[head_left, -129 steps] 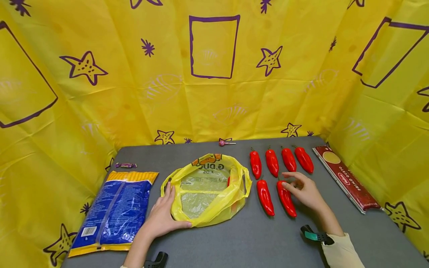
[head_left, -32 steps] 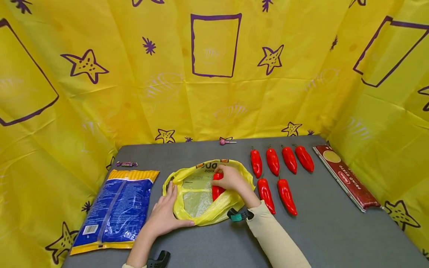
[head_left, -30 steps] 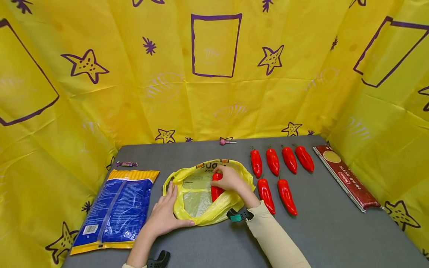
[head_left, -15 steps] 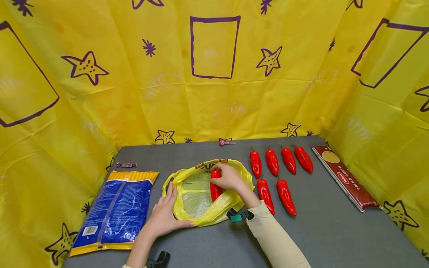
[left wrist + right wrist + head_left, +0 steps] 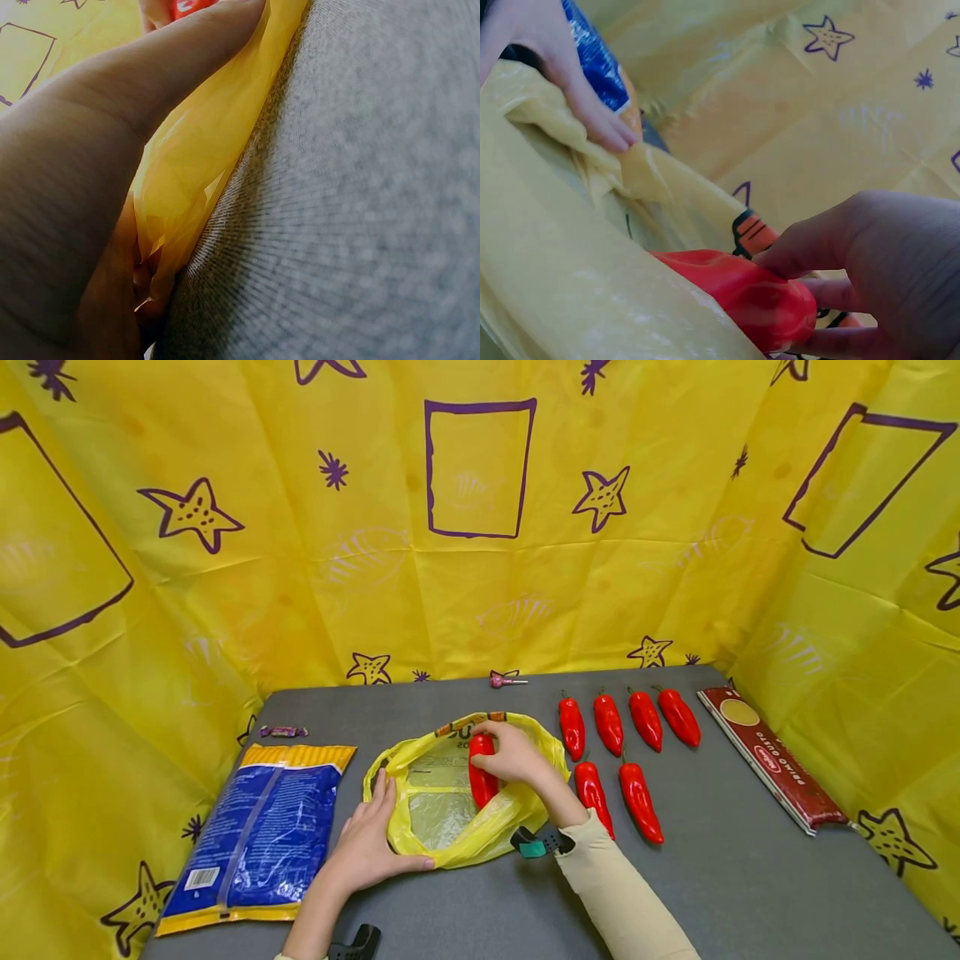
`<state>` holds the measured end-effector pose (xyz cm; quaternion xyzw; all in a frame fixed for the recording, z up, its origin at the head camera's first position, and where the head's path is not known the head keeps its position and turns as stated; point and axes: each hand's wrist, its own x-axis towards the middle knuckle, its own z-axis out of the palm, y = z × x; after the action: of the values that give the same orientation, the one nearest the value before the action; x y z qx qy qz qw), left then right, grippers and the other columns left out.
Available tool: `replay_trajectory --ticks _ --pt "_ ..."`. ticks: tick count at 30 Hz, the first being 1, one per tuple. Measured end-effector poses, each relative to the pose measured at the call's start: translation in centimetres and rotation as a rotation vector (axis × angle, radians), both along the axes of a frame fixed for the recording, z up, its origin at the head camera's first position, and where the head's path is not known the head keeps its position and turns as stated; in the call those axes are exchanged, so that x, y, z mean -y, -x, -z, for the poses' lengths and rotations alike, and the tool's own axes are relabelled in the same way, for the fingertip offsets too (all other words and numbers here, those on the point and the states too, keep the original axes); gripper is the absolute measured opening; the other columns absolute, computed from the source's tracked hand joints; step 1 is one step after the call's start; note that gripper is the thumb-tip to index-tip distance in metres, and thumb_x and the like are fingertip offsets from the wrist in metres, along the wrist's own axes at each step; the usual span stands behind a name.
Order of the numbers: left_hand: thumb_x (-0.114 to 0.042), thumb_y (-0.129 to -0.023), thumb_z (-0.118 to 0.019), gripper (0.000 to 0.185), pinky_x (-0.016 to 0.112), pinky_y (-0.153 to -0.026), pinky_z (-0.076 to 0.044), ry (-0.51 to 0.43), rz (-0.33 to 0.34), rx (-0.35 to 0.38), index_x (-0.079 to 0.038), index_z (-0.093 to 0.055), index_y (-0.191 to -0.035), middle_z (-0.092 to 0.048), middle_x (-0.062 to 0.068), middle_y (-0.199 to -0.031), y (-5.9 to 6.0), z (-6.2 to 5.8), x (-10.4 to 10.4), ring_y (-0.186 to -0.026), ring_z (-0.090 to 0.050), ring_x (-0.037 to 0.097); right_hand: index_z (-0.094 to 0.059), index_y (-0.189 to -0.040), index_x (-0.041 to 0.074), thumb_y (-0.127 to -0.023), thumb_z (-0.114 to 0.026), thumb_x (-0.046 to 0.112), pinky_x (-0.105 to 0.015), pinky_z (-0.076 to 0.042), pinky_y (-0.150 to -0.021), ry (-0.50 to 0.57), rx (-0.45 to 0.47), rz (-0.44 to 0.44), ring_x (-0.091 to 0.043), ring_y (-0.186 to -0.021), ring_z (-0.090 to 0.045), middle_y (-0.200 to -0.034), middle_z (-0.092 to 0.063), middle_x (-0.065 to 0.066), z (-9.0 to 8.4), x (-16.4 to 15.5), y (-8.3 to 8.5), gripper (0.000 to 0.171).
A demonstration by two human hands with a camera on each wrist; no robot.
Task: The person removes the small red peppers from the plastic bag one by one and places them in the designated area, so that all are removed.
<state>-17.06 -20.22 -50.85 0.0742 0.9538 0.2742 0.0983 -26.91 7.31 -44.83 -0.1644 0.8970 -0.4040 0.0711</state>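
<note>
My right hand [image 5: 510, 753] reaches into the yellow plastic bag [image 5: 480, 852] and grips a red pepper [image 5: 482, 785] by its upper end, thumb on one side and fingers on the other. In the right wrist view, the bag's wall hides part of this pepper [image 5: 735, 292]. My left hand [image 5: 371, 843] rests at the bag's left rim, its thumb stretched along the front edge. In the left wrist view, the thumb [image 5: 187, 56] lies straight against the yellow plastic. Right of the bag, several red peppers [image 5: 640, 802] lie in two rows.
A blue and yellow packet [image 5: 258, 835] lies to the left, with a purple-wrapped candy [image 5: 283, 732] behind it. A pink lollipop [image 5: 506, 680] is at the table's back edge. On the right lies a dark red packet [image 5: 776, 760]. Yellow cloth [image 5: 480, 585] encloses the grey table.
From a pepper on the table, my right hand has moved left into the bag and taken hold of another. Lately that pepper has shifted slightly up and left. My left hand stays put.
</note>
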Motion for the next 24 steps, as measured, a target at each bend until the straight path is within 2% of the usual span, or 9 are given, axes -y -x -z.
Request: replay_trajectory --ticks 9,17,24 --pt "-0.083 -0.065 -0.083 0.151 0.076 -0.121 -0.020 -0.006 0.001 0.002 -0.006 -0.008 -0.170 0.008 0.014 -0.178 0.0 0.0 0.1 -0.154 -0.027 0.053 -0.065 -0.138 0.006 -0.092 -0.076 0.016 -0.034 -0.063 -0.071 0.081 -0.006 -0.005 -0.027 -0.100 -0.069 -0.124 -0.070 -0.015 -1.5 -0.3 -0.4 0.048" --pt "-0.083 -0.065 -0.083 0.151 0.076 -0.120 -0.021 -0.001 0.005 -0.010 -0.005 -0.009 -0.170 0.007 0.014 -0.179 0.0 0.1 0.1 -0.153 -0.029 0.053 -0.063 -0.140 0.008 -0.095 -0.075 0.016 -0.029 -0.057 -0.062 0.169 0.003 -0.005 -0.020 -0.074 -0.066 -0.128 -0.069 -0.014 -2.9 -0.8 -0.8 0.047" --pt "-0.083 -0.064 -0.084 0.151 0.076 -0.120 -0.022 -0.002 0.004 -0.023 -0.004 -0.010 -0.170 0.006 0.015 -0.179 0.1 0.2 0.1 -0.153 -0.029 0.052 -0.062 -0.142 0.009 -0.095 -0.075 0.018 -0.029 -0.054 -0.057 0.159 -0.037 -0.017 -0.018 -0.068 -0.063 -0.133 -0.067 -0.015 -4.2 -1.6 -1.5 0.049"
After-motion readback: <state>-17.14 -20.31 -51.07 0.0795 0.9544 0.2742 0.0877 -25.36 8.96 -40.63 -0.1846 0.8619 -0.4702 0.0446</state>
